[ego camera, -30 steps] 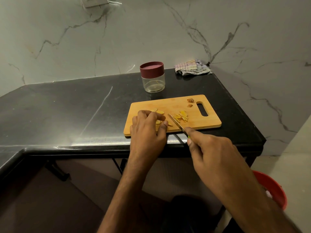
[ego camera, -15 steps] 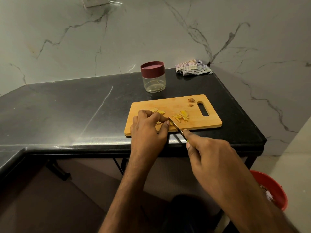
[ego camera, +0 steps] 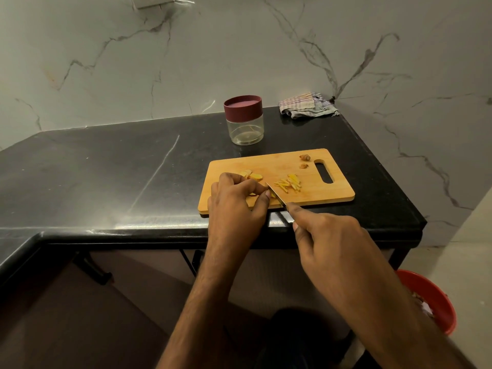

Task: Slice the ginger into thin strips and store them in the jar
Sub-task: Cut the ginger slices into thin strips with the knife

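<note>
Left hand [ego camera: 237, 203] curled over ginger slices [ego camera: 253, 177] near cutting board's [ego camera: 266, 166] front-left edge, fingertips pinning a piece; right hand [ego camera: 327, 235] gripped knife [ego camera: 277, 196], blade beside left fingertips. Cut strips [ego camera: 290, 182] lay mid-board; lidded jar [ego camera: 244, 119] stood behind board on counter [ego camera: 106, 169]

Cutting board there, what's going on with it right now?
A person is slicing ginger on the wooden cutting board. The left hand pins ginger slices down while the right hand works a knife beside its fingertips. A small pile of cut strips lies to the right. The jar behind has its lid on.
</note>
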